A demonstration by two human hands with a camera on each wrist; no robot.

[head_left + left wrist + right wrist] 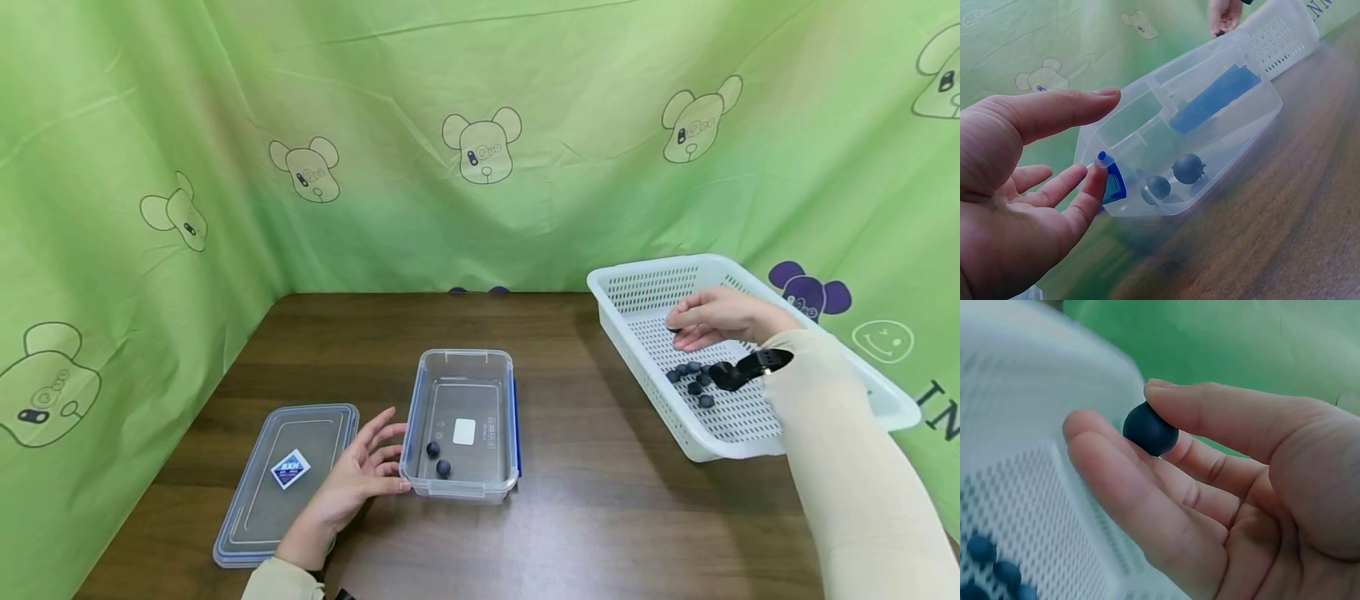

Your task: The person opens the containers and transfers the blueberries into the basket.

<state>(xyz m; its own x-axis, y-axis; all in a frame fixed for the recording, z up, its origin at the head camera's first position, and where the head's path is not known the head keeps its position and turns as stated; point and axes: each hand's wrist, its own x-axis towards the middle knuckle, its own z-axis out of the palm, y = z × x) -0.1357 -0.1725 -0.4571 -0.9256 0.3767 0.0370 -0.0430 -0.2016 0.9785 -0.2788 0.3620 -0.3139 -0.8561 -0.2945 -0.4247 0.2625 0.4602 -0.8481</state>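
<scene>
My right hand (723, 317) is over the white perforated basket (637, 354), pinching one blueberry (1150, 429) between thumb and fingers. Several more blueberries (693, 379) lie on the basket floor below it. At the near left corner of a clear plastic container (465, 392), my left hand (367, 467) touches the side with its fingers spread and fairly straight. Two blueberries (1189, 169) sit inside that container, near its front end. Blue clips show on the container's sides in the left wrist view.
A clear lid (315, 442) with a blue diamond label lies left of the container, close beside my left forearm. All of this stands on a brown wooden table (577, 517). A green printed curtain (420, 225) hangs behind and at both sides.
</scene>
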